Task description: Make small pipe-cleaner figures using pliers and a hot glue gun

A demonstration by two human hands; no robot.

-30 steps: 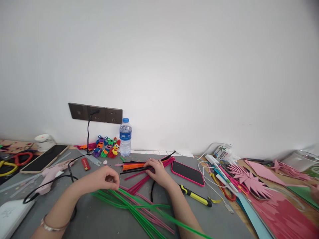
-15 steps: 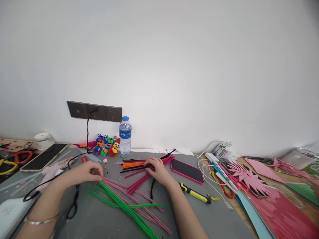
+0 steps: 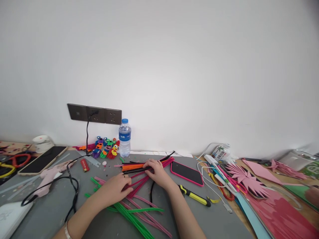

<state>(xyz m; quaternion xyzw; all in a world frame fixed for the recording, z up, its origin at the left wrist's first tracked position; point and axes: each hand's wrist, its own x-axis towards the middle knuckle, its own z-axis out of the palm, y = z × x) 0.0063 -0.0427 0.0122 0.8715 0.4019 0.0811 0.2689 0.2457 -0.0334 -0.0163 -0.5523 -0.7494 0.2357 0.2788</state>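
Note:
My right hand (image 3: 157, 171) lies over a bundle of fuzzy pipe cleaners, its fingers curled around them. Orange pipe cleaners (image 3: 133, 167) and black ones stick out on its left side, and magenta pipe cleaners (image 3: 168, 161) on its right. My left hand (image 3: 117, 187) hovers at the lower left ends of the magenta strands, thumb and fingers apart, with nothing seen held in it. Beneath that hand and forearm, green pipe cleaners (image 3: 134, 220) cross over pink pipe cleaners (image 3: 156, 223) on the grey mat; their upper parts are partly hidden.
A pink-cased phone (image 3: 186, 173) and a yellow utility knife (image 3: 195, 196) lie right of my right arm. Left are a pink glue gun (image 3: 46, 179) with its black cord and a red lighter (image 3: 84, 165). A water bottle (image 3: 125, 139) stands by small pipe-cleaner figures (image 3: 109, 147).
My left hand has moved right, from the upper ends of the green and pink strands to beside the magenta ones. My right hand stays on the bundle. Another person's hand appears at the far right.

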